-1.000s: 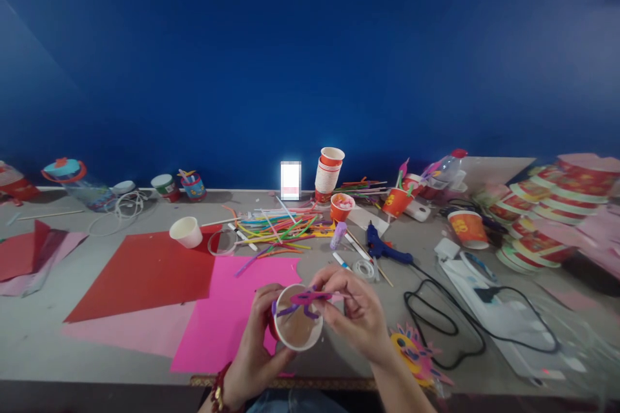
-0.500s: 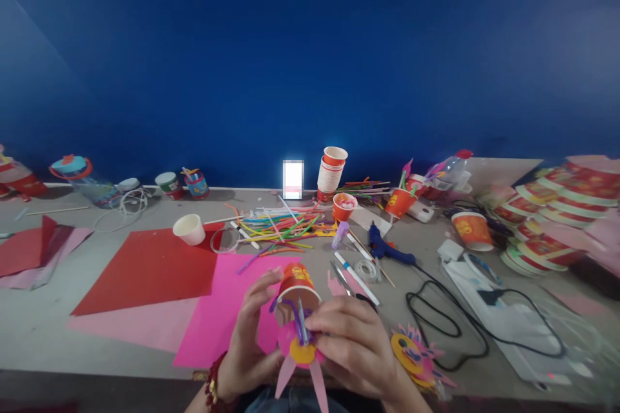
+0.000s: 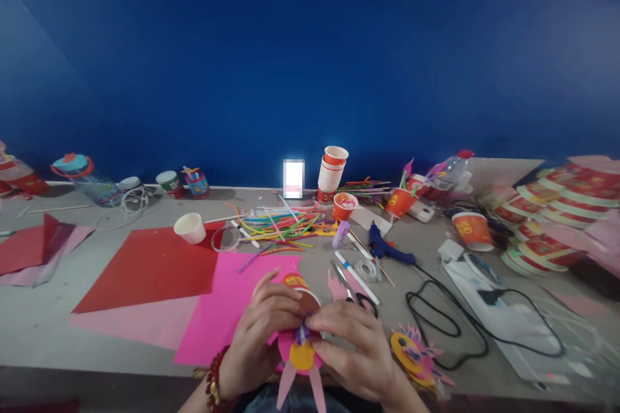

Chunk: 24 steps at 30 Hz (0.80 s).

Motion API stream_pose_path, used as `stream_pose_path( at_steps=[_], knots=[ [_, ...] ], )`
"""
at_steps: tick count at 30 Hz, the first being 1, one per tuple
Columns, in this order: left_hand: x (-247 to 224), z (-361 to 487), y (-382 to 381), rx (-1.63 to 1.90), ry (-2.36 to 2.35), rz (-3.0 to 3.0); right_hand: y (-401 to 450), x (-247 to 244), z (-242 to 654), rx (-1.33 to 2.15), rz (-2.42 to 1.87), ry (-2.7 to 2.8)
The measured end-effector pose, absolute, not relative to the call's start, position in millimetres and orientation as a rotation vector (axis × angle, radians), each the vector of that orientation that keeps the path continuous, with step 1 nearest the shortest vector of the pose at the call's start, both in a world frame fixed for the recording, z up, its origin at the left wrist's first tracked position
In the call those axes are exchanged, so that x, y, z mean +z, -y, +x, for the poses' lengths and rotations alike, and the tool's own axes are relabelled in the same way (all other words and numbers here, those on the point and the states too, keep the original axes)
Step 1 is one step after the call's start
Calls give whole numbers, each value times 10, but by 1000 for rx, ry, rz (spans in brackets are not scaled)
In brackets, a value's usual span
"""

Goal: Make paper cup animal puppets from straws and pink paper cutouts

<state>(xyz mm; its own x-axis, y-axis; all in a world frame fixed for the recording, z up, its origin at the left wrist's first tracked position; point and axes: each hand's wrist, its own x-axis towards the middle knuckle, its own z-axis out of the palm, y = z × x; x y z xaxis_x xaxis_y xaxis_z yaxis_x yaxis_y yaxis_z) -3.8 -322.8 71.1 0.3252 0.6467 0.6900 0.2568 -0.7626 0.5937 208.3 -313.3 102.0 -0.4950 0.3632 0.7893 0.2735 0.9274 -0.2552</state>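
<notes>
A red paper cup (image 3: pixel 296 282) lies tilted with its mouth toward me, close to the table's front edge. A pink paper piece with a yellow circle (image 3: pixel 302 357) and two pale pink strips hangs at the cup's near side. My left hand (image 3: pixel 261 329) is closed around the cup's left side, its fingertips at a purple strip (image 3: pixel 302 335) above the yellow circle. From the other side my right hand (image 3: pixel 351 348) pinches the purple strip. The fingers of both hands nearly meet and hide part of the strip and the cup mouth.
Scissors (image 3: pixel 346 281) lie just beyond my right hand, and a blue glue gun (image 3: pixel 387 248) trails a black cord. Colored pipe cleaners (image 3: pixel 281 226) are heaped mid-table. Red paper (image 3: pixel 150 264) and pink paper (image 3: pixel 217 310) spread left. A cup stack (image 3: pixel 332 174) stands behind.
My left fingers have closed in from the cup's left side to the purple strip, covering more of the cup. A clear pointed piece upright at the strip is no longer visible.
</notes>
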Motion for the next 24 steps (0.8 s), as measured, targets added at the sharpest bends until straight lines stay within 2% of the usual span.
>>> stream_pose_path(
  at_steps=[11,24],
  knots=[
    [756,-41,3166,1472,-608,2337,3104,1041,2047,180,-383,2040],
    [790,-75,3150,1395,-589,2399,3082,938,2025,417,-373,1986]
  ],
)
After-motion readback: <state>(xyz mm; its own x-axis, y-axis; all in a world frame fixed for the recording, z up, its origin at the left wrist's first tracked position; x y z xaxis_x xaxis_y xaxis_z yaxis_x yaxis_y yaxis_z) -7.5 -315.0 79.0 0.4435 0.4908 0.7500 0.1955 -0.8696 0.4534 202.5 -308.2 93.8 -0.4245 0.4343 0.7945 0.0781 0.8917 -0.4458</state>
